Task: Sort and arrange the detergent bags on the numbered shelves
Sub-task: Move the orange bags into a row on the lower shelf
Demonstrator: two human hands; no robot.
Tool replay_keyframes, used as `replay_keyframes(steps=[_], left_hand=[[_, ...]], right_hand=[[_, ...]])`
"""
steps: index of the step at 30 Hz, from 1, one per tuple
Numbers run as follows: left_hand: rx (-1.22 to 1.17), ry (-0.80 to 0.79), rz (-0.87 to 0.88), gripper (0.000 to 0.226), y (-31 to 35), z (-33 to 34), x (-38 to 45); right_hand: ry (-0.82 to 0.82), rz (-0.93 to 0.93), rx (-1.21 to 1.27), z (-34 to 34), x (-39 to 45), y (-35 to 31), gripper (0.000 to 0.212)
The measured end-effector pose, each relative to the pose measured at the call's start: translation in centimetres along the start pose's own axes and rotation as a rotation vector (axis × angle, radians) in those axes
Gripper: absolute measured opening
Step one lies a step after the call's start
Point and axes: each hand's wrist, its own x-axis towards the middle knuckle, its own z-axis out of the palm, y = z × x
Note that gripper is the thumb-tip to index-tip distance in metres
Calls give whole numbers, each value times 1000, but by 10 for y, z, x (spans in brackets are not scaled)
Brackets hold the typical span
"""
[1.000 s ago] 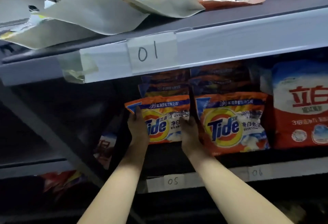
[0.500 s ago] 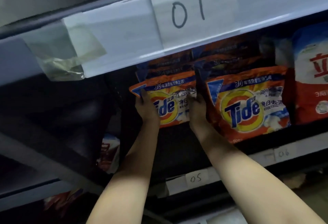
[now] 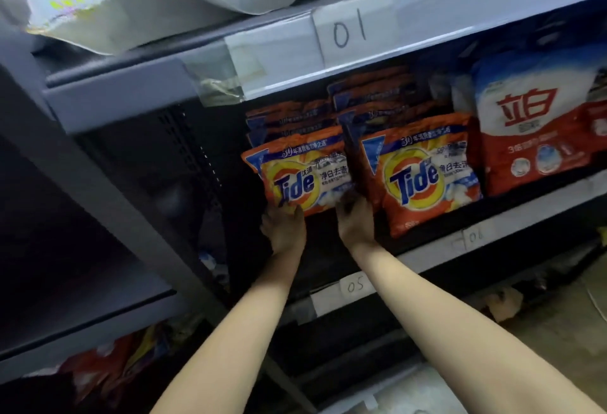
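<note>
Left hand (image 3: 285, 228) and right hand (image 3: 355, 221) gripping bottom edge of Tide bag (image 3: 300, 177), upright on dim grey metal shelf (image 3: 427, 249) labelled 05 (image 3: 355, 286); concrete floor (image 3: 558, 321) lower right.

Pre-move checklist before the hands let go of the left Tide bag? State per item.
1. Left hand has a grip on the left Tide bag, bottom left corner: ok.
2. Right hand at the bag's bottom right corner: ok; whether its fingers curl round the bag: cannot tell.
3. Bag faces out, logo readable: ok.
4. Bag resting on the shelf above label 05: cannot tell, its base is hidden by the hands.
5. Level with the right Tide bag: not ok, it sits higher.
6. Row behind upright: ok, more Tide bags stand behind.
</note>
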Motion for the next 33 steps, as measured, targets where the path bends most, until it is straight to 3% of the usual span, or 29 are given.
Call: replay_keyframes(steps=[4,9,15,21,27,33], left_hand=[[138,-187,152,67,6,14,-50],[304,-374,593,51,49,31,-98],[394,-351,1055,53,141,49,-149],[380,-234,1349,46,258,50,-192],[322,-37,1402,39,383,24,-204],[464,180,1258,41,462,-1,-161]], right_hand=[[-77,-106,-167,-41,-31,8,34],[-24,-160,-437,-129,-50,19,25],[150,-167,-602,-253,-55,4,41],[364,-257,-654,-373,-24,-57,40],[469,-408,-611,-464,18,-133,37],[379,-452,-590,-507,75,-177,37]])
